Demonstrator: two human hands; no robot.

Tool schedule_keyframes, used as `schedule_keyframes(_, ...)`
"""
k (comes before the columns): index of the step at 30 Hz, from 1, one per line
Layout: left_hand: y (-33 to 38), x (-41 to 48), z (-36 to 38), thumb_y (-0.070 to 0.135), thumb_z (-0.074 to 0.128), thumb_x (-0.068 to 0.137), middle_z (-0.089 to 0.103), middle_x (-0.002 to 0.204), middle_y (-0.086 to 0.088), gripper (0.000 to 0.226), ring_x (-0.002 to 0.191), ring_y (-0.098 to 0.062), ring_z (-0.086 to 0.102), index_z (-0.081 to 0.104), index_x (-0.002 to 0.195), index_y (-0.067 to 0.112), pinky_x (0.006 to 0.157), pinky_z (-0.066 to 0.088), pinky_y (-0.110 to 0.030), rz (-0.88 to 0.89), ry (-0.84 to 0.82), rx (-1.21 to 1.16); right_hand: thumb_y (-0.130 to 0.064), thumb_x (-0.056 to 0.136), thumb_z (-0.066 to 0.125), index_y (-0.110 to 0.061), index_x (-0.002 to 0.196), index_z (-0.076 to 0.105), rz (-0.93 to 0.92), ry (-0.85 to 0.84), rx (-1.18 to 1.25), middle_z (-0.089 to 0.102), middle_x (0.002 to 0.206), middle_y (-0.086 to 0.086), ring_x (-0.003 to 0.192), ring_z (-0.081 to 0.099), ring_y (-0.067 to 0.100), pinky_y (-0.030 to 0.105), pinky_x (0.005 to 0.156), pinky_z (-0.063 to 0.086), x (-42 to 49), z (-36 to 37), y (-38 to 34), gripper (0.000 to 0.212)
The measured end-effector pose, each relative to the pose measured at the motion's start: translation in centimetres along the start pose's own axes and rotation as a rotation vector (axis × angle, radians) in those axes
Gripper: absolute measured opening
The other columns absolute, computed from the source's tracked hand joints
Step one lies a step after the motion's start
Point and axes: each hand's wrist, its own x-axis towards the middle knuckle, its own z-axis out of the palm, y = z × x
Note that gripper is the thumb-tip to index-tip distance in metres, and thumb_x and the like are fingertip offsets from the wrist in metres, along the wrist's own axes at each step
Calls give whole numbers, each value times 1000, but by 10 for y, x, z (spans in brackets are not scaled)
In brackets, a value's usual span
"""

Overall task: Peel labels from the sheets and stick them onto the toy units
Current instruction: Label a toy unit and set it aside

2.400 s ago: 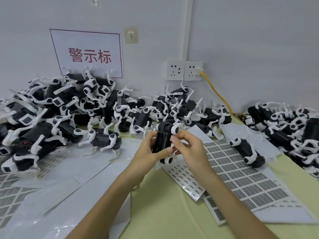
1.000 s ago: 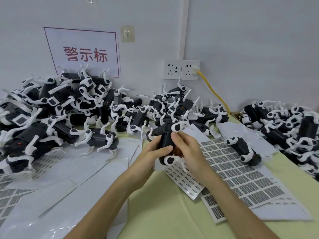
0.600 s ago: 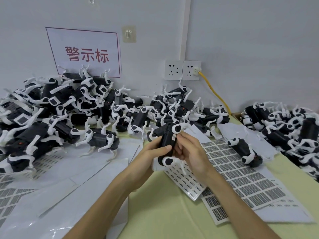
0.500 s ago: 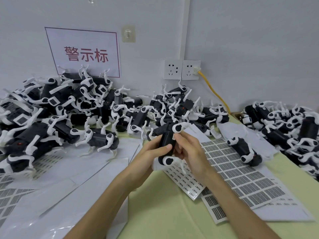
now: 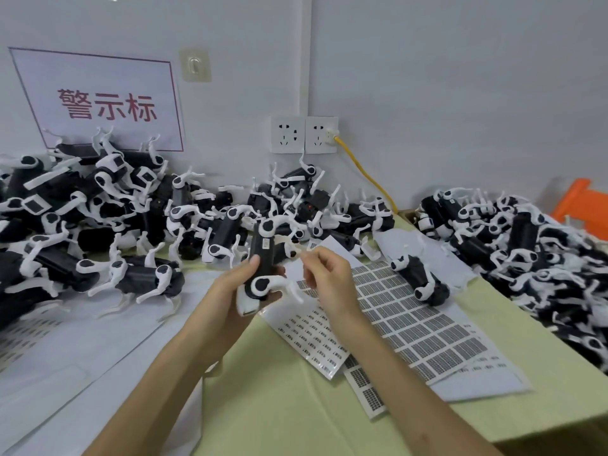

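Pile of black-and-white toy units (image 5: 98, 232), stacked against the wall, occupies the 9 o'clock to 10 o'clock zone of the table (image 5: 296, 406). Above it, at 10 o'clock, a white sign (image 5: 98, 100) with red characters is fixed to the wall. White paper sheets (image 5: 82, 350) lie flat at 8 o'clock, in front of the pile.

Left hand (image 5: 227, 291), near centre, grips one toy unit (image 5: 263, 261): thumb curled over the near face, fingers wrapped behind. The unit is held off the table, long axis roughly upright, with white legs projecting toward 3 o'clock. A small white label (image 5: 265, 242) sits on the upper part of the black body.

Right hand (image 5: 329, 281) is just beside the unit at its 3 o'clock and is not touching it. Its fingers are curled, with thumb and forefinger tips close together; whether they pinch anything cannot be determined because of blur.

Label sheets (image 5: 411, 317) lie on the table under and at 4 o'clock of the right hand, overlapping one another. A single toy unit (image 5: 418, 278) rests on the sheets at 3 o'clock. Two wall sockets (image 5: 304, 134) are at 12 o'clock; a yellow cable (image 5: 365, 172) runs from the right one down toward 4 o'clock. A second pile of toy units (image 5: 526, 251) fills the 3 o'clock edge.
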Motion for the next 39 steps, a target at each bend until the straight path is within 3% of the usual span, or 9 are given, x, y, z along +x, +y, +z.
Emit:
schedule_keyframes(3, 7, 1, -8, 41, 59, 93, 72, 125, -17, 46, 106, -20, 73, 76, 123, 10, 93, 58, -34, -31, -9, -5, -22, 91, 70, -28, 100, 72, 28, 9, 78, 71, 99, -12, 88, 65, 5, 26, 78, 46, 5, -13, -6, 11)
schedule_keyframes(7, 1, 9, -4, 42, 59, 90, 73, 119, -20, 46, 99, -32, 75, 81, 112, 8, 85, 60, -43, -218, -42, 11, -27, 83, 68, -37, 131, 67, 73, -333, 66, 66, 132, -9, 124, 59, 14, 37, 102, 45, 8, -26, -13, 49)
schedule_keyframes(11, 0, 8, 0, 47, 52, 88, 73, 108, -30, 62, 78, -38, 76, 79, 104, -6, 57, 62, -38, -403, 21, -51, -18, 93, 70, -12, 128, 70, 84, -416, -29, 66, 134, 7, 114, 67, 32, 59, 103, 47, 9, -35, -10, 35)
schedule_keyframes(14, 4, 4, -9, 53, 45, 100, 70, 109, -37, 67, 73, -42, 75, 70, 116, -8, 51, 61, -41, -367, 53, -91, -22, 94, 72, -15, 120, 73, 124, -396, -11, 71, 117, 0, 96, 70, 28, 44, 80, 57, 12, -44, -9, 27)
schedule_keyframes(20, 4, 8, -19, 39, 35, 111, 73, 113, -24, 51, 92, -38, 76, 65, 118, -2, 79, 65, -47, -108, 275, -13, -29, 81, 78, -10, 98, 74, 204, -111, 311, 69, 84, 7, 55, 55, 15, 19, 42, 44, 27, -66, -7, 27)
schedule_keyframes(25, 6, 11, -24, 28, 37, 112, 73, 112, -22, 41, 95, -33, 76, 67, 108, 2, 86, 57, -42, 63, 455, 136, -19, 100, 63, -7, 132, 63, 81, 275, 1176, 70, 126, 13, 105, 74, 25, 32, 82, 62, 36, -99, -4, 34)
schedule_keyframes(31, 3, 11, -25, 15, 49, 107, 76, 109, -9, 25, 107, -27, 71, 72, 110, 8, 89, 55, -38, 193, 539, 443, -20, 102, 59, -18, 127, 66, 187, 302, 763, 74, 121, 8, 92, 76, 20, 32, 83, 54, 35, -88, -1, 26)
schedule_keyframes(35, 4, 7, -25, 10, 57, 101, 73, 107, 9, 23, 102, -6, 66, 71, 101, 27, 86, 48, -29, 315, 586, 666, -14, 99, 61, -27, 107, 74, 39, 211, 8, 77, 98, -6, 78, 74, 14, 33, 73, 54, 27, -62, 1, 20)
schedule_keyframes(39, 3, 8, -38, 12, 64, 97, 67, 121, 8, 25, 120, -16, 59, 67, 117, 26, 101, 47, -37, 325, 675, 846, -22, 98, 64, -34, 114, 72, -58, -45, -392, 69, 111, -21, 99, 65, -2, 24, 85, 51, 20, -37, 15, 21)
